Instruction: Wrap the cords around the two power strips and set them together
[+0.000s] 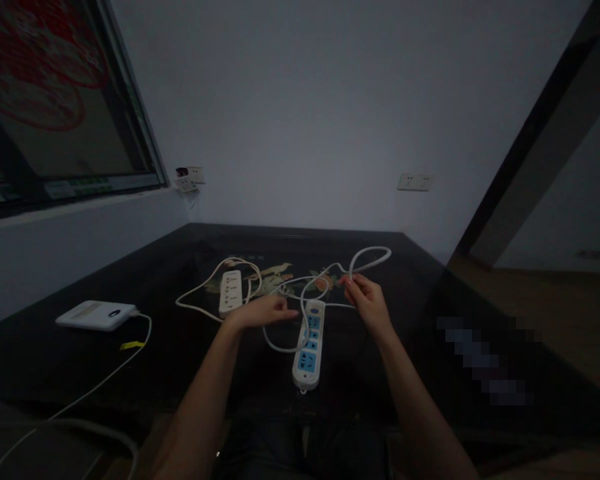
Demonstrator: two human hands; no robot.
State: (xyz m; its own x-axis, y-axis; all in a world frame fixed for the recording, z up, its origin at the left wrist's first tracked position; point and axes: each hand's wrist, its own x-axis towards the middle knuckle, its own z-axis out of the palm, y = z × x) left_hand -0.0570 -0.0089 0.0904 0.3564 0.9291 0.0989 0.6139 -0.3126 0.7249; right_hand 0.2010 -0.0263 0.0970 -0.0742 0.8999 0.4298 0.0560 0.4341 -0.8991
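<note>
On the dark table lies a white power strip (308,365) with blue sockets, its near end toward me. Its white cable (373,251) loops over the strip's far half and across the table. My right hand (369,303), to the right of the strip, pinches the cable, and a loop stands up beyond the fingertips. My left hand (264,311) is over the left side of the cable coils. Its fingers are curled with one digit pointing right toward the strip; whether cable is inside them is hidden.
A smaller white power strip (231,291) with its looped cord lies beyond my left wrist. Far left is a white power bank (97,315) with a cable (105,379) running off the near edge. A wall socket (415,182) sits above the table (360,373); a pixelated patch covers the right side.
</note>
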